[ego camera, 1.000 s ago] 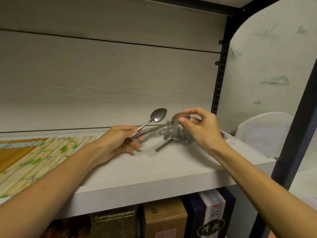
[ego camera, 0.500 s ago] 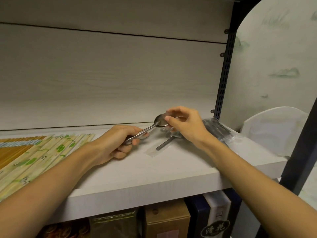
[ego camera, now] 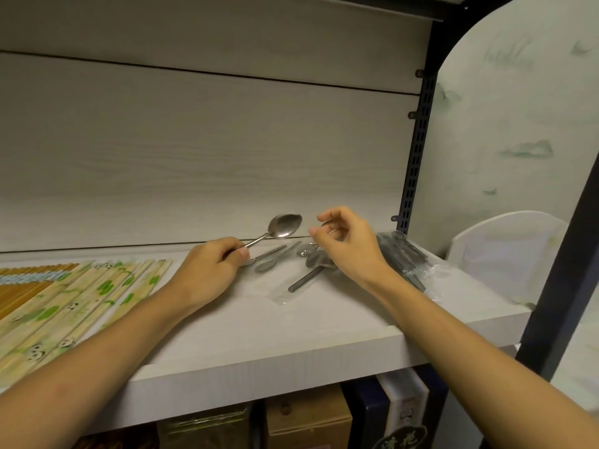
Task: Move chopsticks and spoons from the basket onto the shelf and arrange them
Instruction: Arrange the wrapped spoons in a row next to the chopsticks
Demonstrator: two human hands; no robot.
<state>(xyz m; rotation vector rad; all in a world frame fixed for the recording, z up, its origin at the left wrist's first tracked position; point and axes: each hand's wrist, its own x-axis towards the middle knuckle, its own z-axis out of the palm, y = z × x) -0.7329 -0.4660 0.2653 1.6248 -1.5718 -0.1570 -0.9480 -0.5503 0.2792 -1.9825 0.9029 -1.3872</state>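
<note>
My left hand (ego camera: 207, 273) rests on the white shelf (ego camera: 291, 338) and grips the handle of a metal spoon (ego camera: 287, 225), whose bowl is raised toward the back panel. Two more metal spoons (ego camera: 270, 256) lie on the shelf just right of that hand. My right hand (ego camera: 351, 247) hovers with loosely curled fingers above a small heap of spoons (ego camera: 312, 257) and a dark-handled one in a clear wrapper (ego camera: 303, 281). I see nothing plainly held in it. Wrapped chopsticks (ego camera: 81, 296) with green panda print lie in rows at the left.
A bag of dark wrapped cutlery (ego camera: 402, 254) lies behind my right wrist. A white plastic container (ego camera: 505, 251) stands beyond the shelf's right end, next to a black upright post (ego camera: 416, 157). Boxes (ego camera: 308, 422) fill the space under the shelf.
My right hand has let go of the spoon bowl it pinched and moved slightly right. The left hand's spoon now tilts up, and a second spoon lies on the shelf.
</note>
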